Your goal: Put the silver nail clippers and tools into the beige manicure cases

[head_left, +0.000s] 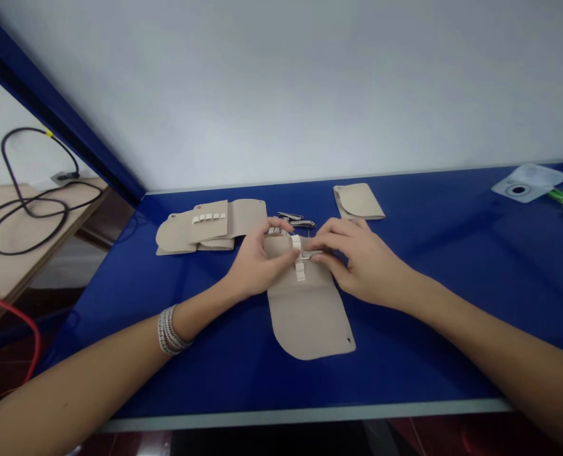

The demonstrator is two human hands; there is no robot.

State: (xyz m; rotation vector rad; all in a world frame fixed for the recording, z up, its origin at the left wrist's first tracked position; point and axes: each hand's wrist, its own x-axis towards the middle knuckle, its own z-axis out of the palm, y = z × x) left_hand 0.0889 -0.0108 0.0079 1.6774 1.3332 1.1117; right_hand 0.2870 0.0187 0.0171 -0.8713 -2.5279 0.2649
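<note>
r fingers [328,240] hold metal tool [306,258], prob., at tan case [309,320]

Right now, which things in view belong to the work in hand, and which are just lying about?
Work in hand:
open beige flat case with white loops, at the left hand
slim silvery metal tool in the right hand
probably silvery metal tools behind, stacked beige cases, folded beige case

Apparently just lying about:
black looped cable
red cable
pale flat piece with dark ring
</note>
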